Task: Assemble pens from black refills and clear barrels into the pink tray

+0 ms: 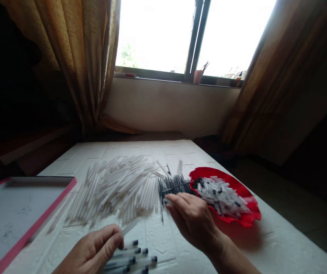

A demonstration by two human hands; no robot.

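Observation:
My left hand (92,247) pinches a slim translucent plastic tube (129,227) between thumb and fingers at the bottom of the view. Just right of it lie several assembled tubes with black tips (132,258), partly cut off by the frame's lower edge. My right hand (192,222) closes over the near end of a bunch of thin black rods (175,185), hiding part of it. Farther left, a large loose heap of white plastic tubes (117,190) spreads over the table. A red scalloped dish (252,213) holds short white pieces with black bits (220,196).
A shallow tray with a pink rim (47,213) sits at the left, on a white brick-textured table surface (269,236). Beyond the table are a wall, curtains and a bright window, with a pink cup on its sill (198,76).

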